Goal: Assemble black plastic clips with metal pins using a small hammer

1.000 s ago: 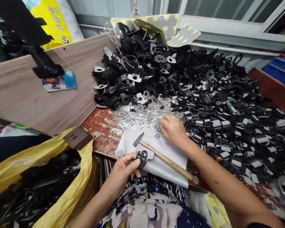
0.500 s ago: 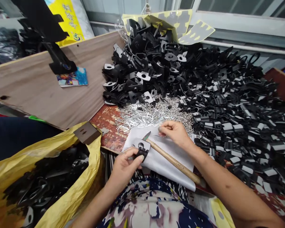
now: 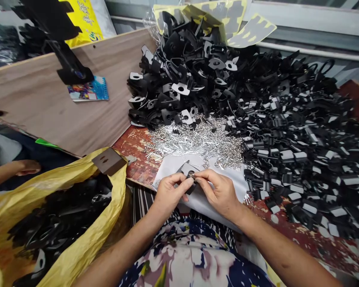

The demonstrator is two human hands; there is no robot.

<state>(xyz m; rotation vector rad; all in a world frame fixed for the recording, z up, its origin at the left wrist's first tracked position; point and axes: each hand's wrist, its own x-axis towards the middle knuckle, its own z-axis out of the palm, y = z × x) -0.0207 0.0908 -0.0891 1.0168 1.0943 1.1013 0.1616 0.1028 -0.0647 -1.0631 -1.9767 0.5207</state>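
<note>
My left hand point(image 3: 172, 190) is closed, pinching a small black plastic clip point(image 3: 190, 189) with a grey face over the light grey cloth point(image 3: 167, 169). My right hand point(image 3: 219, 191) meets it there, thumb and forefinger pinched together at the clip's upper side. The thin metal pin in the right fingers is mostly hidden by the fingertips. Just beyond the clip shows the pointed head of a hammer point(image 3: 184, 165); its wooden handle is covered by my hands. A heap of silvery pins point(image 3: 194, 139) lies past the cloth's far edge.
Black clip parts point(image 3: 182, 88) are piled high behind the pins, and smaller black clips point(image 3: 299, 159) spread rightward. A yellow sack point(image 3: 119, 191) of black parts stands at left, a brown block point(image 3: 109, 161) on its rim. A wooden board point(image 3: 113, 71) borders the table. Another person's hand point(image 3: 26, 167) shows far left.
My right hand has moved left and down from above the hammer to the clip in my left hand, bringing the pin along. Another person's hand has appeared at far left.
</note>
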